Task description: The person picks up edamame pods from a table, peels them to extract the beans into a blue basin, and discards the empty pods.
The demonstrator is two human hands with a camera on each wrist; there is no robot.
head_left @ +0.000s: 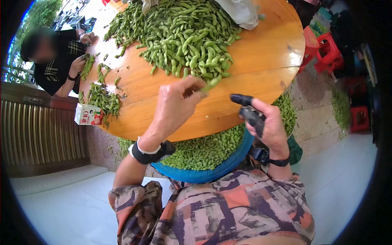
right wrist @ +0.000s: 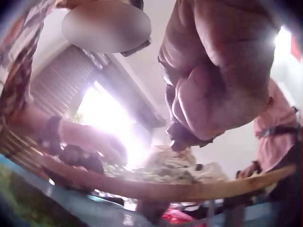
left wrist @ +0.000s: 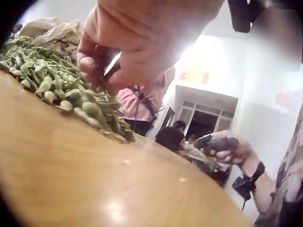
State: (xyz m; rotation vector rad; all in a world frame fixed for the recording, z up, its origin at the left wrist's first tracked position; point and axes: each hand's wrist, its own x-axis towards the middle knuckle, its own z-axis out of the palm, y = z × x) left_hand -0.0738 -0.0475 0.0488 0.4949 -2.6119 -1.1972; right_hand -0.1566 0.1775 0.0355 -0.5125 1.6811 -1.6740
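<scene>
My left hand (head_left: 175, 104) is at the near edge of a heap of green soybean pods (head_left: 192, 38) on the round wooden table. Its thumb and fingertips pinch one soybean pod (head_left: 213, 83), which sticks out to the right. The left wrist view has this hand (left wrist: 132, 42) close over the tabletop, beside the heap. My right hand (head_left: 269, 122) is over the table's near right edge, black covers on its thumb and index finger, which stand apart. Nothing shows between them. Below the table edge, shelled green beans (head_left: 200, 153) fill a blue basin (head_left: 204, 176) at my lap.
Across to the left, a person (head_left: 55, 61) handles pods near a white carton (head_left: 87, 114). A white cloth or sack (head_left: 241, 12) lies by the heap. Red stools (head_left: 328, 51) and more pods (head_left: 286, 112) are on the right.
</scene>
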